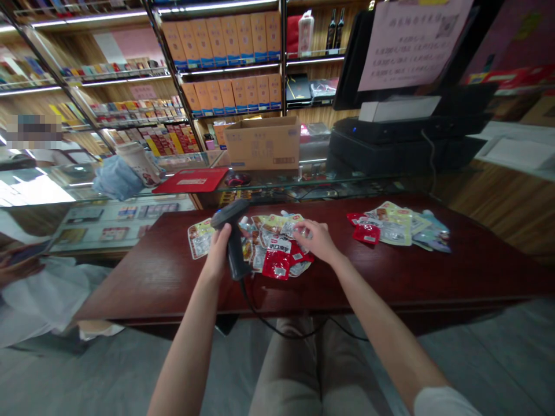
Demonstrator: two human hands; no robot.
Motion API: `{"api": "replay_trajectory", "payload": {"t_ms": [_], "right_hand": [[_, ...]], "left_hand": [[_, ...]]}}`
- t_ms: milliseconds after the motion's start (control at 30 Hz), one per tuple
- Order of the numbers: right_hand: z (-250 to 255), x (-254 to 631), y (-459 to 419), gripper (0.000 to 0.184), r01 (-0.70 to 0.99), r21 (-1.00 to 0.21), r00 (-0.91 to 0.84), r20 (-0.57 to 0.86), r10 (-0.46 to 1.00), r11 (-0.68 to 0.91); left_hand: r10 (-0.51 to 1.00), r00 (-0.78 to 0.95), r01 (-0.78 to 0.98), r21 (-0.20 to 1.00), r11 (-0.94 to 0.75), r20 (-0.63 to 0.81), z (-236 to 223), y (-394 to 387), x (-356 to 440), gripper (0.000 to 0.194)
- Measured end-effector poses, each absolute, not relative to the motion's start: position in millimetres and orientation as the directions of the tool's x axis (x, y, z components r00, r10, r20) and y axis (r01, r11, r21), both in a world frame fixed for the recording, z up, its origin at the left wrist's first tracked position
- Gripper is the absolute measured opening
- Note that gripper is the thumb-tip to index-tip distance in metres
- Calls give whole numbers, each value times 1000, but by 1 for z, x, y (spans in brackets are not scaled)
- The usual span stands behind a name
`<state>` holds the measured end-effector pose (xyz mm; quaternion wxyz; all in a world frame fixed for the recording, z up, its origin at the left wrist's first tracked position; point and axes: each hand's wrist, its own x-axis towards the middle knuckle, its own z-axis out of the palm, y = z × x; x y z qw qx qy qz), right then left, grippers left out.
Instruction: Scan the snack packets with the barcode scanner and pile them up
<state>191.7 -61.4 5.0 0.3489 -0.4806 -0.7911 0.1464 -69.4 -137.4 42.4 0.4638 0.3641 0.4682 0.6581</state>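
My left hand [217, 254] is wrapped round the grip of a dark barcode scanner [236, 248], its head tilted up to the left. From the grip a black cable [264, 322] drops over the table's front edge. Over a pile of snack packets [264, 240], some clear and yellow, some red, my right hand [316, 238] has its fingers bent at a clear packet [288, 228]. Whether they grip it I cannot tell for sure. In front of that hand lies a red packet [276, 264]. A second group of packets [392, 222] lies on the right.
The packets lie on a dark red table [173, 289]. Behind it, a glass counter holds a cardboard box [264, 144], a red mat [191, 180], a cup [137, 162] and a blue cloth [117, 176]. A monitor [353, 63] stands at right. People are at left.
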Motion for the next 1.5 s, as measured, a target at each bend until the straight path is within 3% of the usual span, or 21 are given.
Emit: {"api": "replay_trajectory", "payload": {"t_ms": [100, 200, 300, 733, 900, 1000, 1167, 1333, 1500], "right_hand": [[2, 180, -79, 29, 664, -557, -373, 331, 867, 499], [-3, 172, -88, 41, 724, -511, -355, 299, 886, 463], [-7, 171, -86, 41, 752, -495, -329, 290, 899, 435], [-28, 183, -65, 33, 630, -694, -195, 292, 936, 348], [-37, 194, -58, 50, 335, -882, -44, 338, 940, 333], [-33, 210, -54, 59, 117, -928, 88, 365, 927, 354], [-19, 246, -44, 45, -105, -929, 252, 320, 913, 355], [-17, 266, -33, 40, -346, -858, 332, 266, 905, 379], [-28, 270, -28, 39, -433, -849, 347, 153, 925, 303]], "left_hand": [[976, -213, -247, 964, -103, 50, 34, -147, -53, 57], [981, -193, -270, 960, -71, 18, 21, -148, -40, 55], [990, -139, -253, 965, -69, 35, 10, -143, -33, 54], [982, -185, -336, 938, -85, 23, -5, -159, -41, 62], [983, -180, -314, 944, -101, 46, -6, -173, -39, 57], [986, -164, -299, 950, -90, 42, -7, -176, -37, 57], [991, -124, -270, 959, -85, 53, -3, -177, -30, 60], [995, 34, -184, 980, -82, 89, 5, -169, -5, 60], [971, 213, -151, 986, -72, 104, 2, -158, 27, 57]]}}
